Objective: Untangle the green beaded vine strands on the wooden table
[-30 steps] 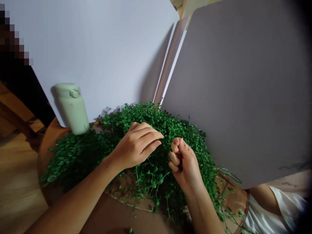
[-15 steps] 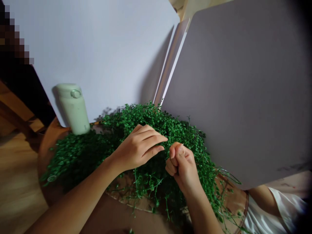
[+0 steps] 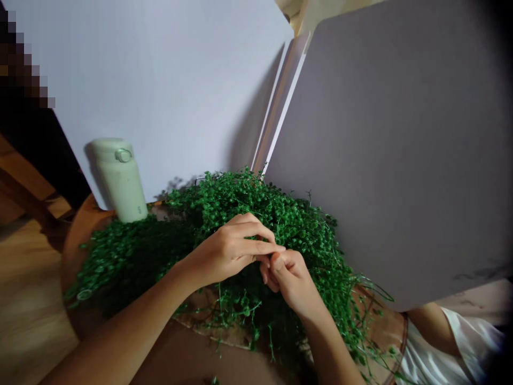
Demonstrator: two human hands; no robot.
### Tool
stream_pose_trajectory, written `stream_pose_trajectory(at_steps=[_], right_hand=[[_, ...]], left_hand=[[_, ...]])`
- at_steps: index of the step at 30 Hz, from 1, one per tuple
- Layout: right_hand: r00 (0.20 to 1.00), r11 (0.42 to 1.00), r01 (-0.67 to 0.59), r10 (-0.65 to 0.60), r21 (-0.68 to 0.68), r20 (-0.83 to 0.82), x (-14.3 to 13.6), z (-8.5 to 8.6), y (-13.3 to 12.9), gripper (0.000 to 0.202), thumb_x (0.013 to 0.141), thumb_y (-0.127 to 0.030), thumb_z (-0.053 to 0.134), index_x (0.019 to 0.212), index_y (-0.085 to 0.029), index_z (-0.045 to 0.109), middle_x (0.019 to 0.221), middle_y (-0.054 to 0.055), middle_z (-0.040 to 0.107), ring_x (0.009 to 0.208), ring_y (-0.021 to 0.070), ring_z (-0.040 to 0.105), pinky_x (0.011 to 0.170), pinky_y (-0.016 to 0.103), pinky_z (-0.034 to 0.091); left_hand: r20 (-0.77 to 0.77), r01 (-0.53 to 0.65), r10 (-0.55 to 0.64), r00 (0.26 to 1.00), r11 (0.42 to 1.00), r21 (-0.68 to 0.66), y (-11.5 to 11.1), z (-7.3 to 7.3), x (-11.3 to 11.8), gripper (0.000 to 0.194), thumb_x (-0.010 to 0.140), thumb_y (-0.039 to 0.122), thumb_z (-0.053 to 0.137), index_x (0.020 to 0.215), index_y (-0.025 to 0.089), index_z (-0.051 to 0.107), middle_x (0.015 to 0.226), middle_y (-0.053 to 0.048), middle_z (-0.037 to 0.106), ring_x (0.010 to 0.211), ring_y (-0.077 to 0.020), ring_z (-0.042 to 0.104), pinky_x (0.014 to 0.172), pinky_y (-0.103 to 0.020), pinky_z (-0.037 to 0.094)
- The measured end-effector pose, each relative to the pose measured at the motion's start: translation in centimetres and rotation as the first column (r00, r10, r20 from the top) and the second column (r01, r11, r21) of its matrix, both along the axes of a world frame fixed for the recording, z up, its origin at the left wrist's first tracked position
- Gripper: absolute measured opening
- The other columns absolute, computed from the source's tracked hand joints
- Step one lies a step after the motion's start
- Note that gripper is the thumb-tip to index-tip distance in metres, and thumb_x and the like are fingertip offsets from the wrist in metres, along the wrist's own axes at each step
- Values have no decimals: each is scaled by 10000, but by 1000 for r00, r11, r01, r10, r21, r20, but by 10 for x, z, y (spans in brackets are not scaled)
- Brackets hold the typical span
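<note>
A wide mound of green leafy vines [image 3: 240,198] covers much of the round wooden table. Over its middle, my left hand [image 3: 236,248] is palm down, its fingers stretched toward the right and their tips touching the fingers of the other hand. My right hand [image 3: 290,275] is closed, with thumb and forefinger pressed together; whatever it pinches, if anything, is too small to make out. Thin stems trail down below both hands.
A pale green bottle [image 3: 126,184] stands at the back left. Behind the vines rise a white panel [image 3: 172,91] and a grey panel [image 3: 393,149]. The wooden table [image 3: 74,262] has a curved edge. At lower right, a person's white sleeve [image 3: 467,342] shows.
My right hand has moved slightly left and down, and my left fingers have come down to the right. The fingertips, apart before, now meet.
</note>
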State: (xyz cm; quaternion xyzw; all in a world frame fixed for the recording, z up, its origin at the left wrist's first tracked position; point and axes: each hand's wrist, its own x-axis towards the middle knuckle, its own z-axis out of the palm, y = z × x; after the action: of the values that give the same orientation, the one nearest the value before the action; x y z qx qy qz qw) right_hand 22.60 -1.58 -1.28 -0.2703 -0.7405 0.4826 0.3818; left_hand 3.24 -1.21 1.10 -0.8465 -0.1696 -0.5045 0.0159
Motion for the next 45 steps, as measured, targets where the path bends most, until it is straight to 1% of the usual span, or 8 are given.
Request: stream_pose_trajectory(at_steps=[6, 12, 19, 24, 26, 37, 41, 45], right_hand=[[996, 995, -49, 42, -90, -83, -2, -2, -2, 714, 935, -804, 438, 744, -148, 642, 519, -61, 295, 465, 84, 242, 466, 243, 182], [940, 958, -116, 20, -262, -340, -3, 6, -4, 422, 1041, -582, 477, 978, -204, 653, 688, -58, 224, 544, 84, 183, 461, 197, 139], [892, 964, -86, -39, -253, -451, 1, 12, -4, 320, 1038, -520, 525, 1017, -237, 671, 757, -39, 309, 559, 74, 239, 444, 181, 186], [896, 967, -66, -52, -247, -442, 0, 11, -4, 355, 1052, -525, 487, 1002, -225, 669, 760, -30, 350, 546, 70, 304, 431, 177, 236], [899, 968, -48, -65, -245, -432, 0, 10, -4, 369, 1053, -530, 481, 994, -219, 668, 765, -26, 360, 547, 68, 319, 429, 175, 245], [946, 981, 138, -171, -135, -276, -6, 8, -3, 314, 1052, -498, 512, 1022, -208, 628, 760, -25, 463, 530, 65, 402, 430, 182, 292], [946, 970, 233, -242, -66, -215, -8, 9, -1, 274, 1035, -476, 548, 1056, -213, 620, 852, 1, 555, 584, 85, 496, 467, 200, 397], [910, 885, 415, -397, 211, -123, -6, 6, 1, 233, 1016, -395, 606, 1190, -241, 622, 1078, 60, 668, 894, 169, 653, 734, 277, 544]], left_hand=[[36, -2, 1, 999, 1000, 24, 0, 0, 0, 219, 972, 44, 580, 1041, 184, 733, 957, -65, 737, 890, -163, 621, 832, -329, 548], [229, -308, 277, 933, 944, 117, 1, 8, -13, 182, 959, 137, 672, 1108, 238, 702, 971, -22, 755, 961, -178, 639, 886, -351, 543], [334, -712, 638, 694, 675, 191, 2, 17, -40, 258, 962, 109, 632, 1163, 263, 684, 1090, -55, 743, 1023, -243, 641, 952, -458, 512], [359, -881, 819, 448, 472, 24, -4, 19, -52, 304, 995, 162, 577, 1251, 287, 683, 1289, -48, 660, 1164, -287, 559, 1016, -529, 448], [376, -899, 836, 399, 437, -16, -4, 18, -52, 323, 986, 177, 588, 1277, 279, 682, 1366, -46, 608, 1206, -305, 524, 1029, -539, 429], [-139, -671, 673, 727, 738, 63, 12, -6, -10, 350, 917, 225, 752, 1255, 278, 679, 1270, -38, 695, 1114, -255, 570, 821, -371, 364], [-119, -589, 588, 800, 807, 26, 15, -10, -10, 133, 907, 153, 747, 1013, 232, 742, 1093, -19, 736, 1023, -223, 592, 820, -354, 354], [75, -395, 398, 914, 917, -44, 13, -6, -9, 77, 926, 166, 718, 984, 193, 761, 978, -39, 686, 894, -169, 607, 818, -312, 452]])
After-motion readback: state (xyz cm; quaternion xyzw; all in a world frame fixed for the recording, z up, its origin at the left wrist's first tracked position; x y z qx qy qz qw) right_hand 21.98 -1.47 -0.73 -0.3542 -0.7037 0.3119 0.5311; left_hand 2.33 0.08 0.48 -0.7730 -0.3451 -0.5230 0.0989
